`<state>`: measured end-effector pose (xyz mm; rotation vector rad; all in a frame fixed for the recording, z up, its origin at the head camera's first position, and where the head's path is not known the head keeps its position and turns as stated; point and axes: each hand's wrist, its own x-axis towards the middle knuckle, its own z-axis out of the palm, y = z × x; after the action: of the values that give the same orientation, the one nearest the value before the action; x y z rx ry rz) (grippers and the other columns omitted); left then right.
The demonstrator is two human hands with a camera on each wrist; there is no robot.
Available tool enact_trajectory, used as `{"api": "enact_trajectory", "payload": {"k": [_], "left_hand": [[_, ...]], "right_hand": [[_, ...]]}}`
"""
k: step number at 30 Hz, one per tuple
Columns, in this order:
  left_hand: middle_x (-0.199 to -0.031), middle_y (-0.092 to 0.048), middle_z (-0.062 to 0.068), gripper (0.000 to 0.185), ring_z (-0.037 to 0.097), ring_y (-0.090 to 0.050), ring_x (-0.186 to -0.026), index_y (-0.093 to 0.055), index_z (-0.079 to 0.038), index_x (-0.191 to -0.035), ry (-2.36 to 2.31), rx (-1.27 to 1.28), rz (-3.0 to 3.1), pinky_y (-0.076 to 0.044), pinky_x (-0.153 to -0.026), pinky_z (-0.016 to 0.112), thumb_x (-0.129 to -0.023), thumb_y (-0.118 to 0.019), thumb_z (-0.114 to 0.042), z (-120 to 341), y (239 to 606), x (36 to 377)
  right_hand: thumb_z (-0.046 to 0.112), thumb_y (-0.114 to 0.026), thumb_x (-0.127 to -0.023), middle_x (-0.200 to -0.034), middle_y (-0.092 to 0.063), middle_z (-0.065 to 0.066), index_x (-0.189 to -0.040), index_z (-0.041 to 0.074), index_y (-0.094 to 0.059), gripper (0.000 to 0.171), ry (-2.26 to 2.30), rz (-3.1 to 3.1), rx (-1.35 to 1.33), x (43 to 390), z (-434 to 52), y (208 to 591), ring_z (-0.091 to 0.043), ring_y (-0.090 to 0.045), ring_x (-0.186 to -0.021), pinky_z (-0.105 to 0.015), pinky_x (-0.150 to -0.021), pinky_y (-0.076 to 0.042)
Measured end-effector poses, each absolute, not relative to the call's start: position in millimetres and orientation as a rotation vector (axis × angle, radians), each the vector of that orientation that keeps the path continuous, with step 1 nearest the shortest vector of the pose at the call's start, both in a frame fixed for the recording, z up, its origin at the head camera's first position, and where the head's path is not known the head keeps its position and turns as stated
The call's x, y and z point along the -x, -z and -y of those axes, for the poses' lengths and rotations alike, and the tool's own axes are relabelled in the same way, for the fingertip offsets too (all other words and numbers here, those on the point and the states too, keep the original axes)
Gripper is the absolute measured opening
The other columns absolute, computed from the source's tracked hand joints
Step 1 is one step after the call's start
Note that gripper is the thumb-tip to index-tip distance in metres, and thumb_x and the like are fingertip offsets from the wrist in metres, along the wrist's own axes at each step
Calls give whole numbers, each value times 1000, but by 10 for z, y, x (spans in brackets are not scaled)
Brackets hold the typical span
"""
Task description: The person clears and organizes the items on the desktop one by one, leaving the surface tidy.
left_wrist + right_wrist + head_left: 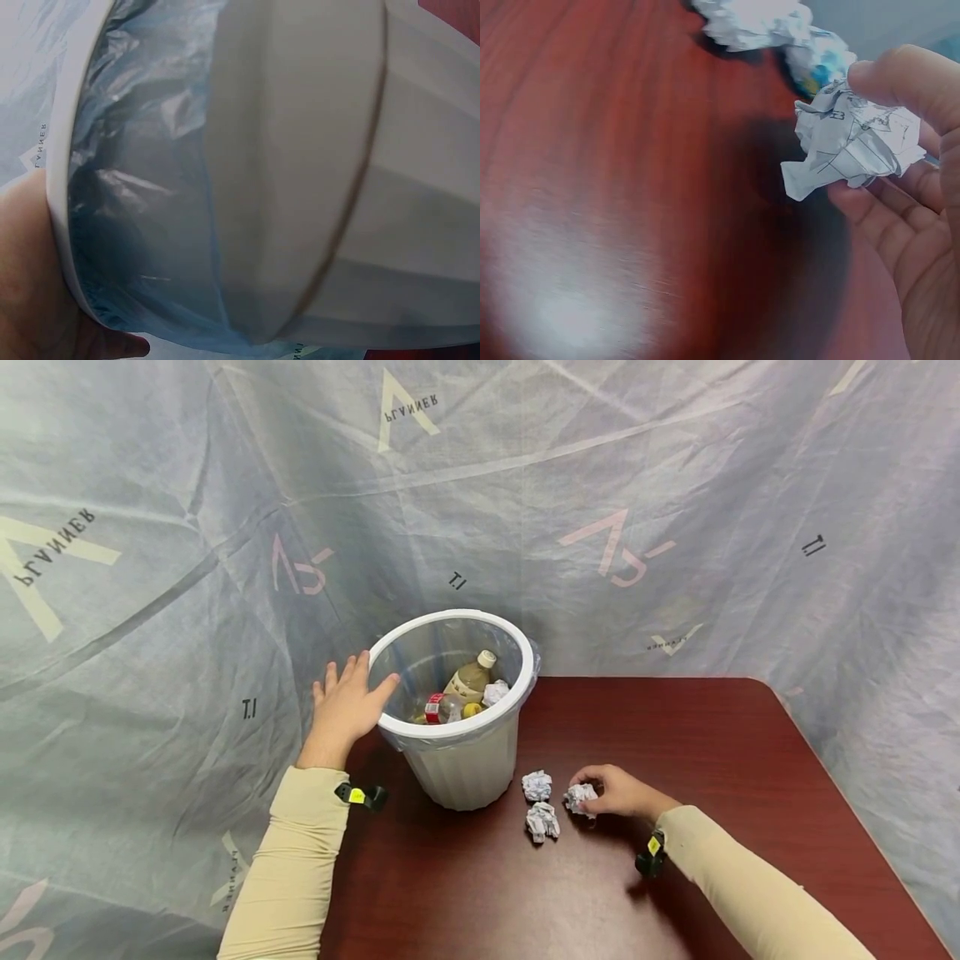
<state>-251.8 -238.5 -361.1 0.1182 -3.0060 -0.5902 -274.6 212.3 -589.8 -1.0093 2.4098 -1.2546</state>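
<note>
A white ribbed bin [459, 752] lined with a clear bag stands on the dark red table [675, 735]. Inside lie a plastic bottle [470, 678], a red-labelled bottle [437, 707] and a paper ball. My left hand [347, 702] rests flat against the bin's rim [64, 217], fingers straight. My right hand [613, 791] pinches a crumpled paper ball [580, 797] just off the table; in the right wrist view the ball [853, 144] sits between thumb and fingers. Two more paper balls [537, 785] [542, 821] lie beside it in front of the bin.
A grey printed sheet [675, 510] hangs behind and around the table. The table's rounded far right corner [765, 687] lies near the sheet. Bare wood [487, 893] stretches in front between my arms.
</note>
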Motion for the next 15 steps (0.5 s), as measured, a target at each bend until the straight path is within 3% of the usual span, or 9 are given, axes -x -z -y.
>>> {"api": "enact_trajectory", "payload": {"k": [10, 15], "left_hand": [[-167, -12, 23, 90, 47, 8, -152, -11, -8, -163, 610, -116, 3008, 7, -116, 69, -100, -34, -67, 2335, 3586, 2496], [-167, -14, 23, 91, 48, 6, -152, -14, -7, -163, 611, -111, 2997, 6, -116, 69, -99, -34, -69, 2347, 3599, 2506]], "right_hand": [[8, -81, -83, -94, -70, -4, -111, 7, -70, 30, 1309, -2533, 906, 3028, -2255, 5445, -9, -63, -78, -26, -65, -55], [-1, -77, -82, -96, -70, -14, -114, -2, -68, 34, 1278, -2638, 907, 3174, -2275, 5111, -15, -63, -79, -28, -67, -54]]}}
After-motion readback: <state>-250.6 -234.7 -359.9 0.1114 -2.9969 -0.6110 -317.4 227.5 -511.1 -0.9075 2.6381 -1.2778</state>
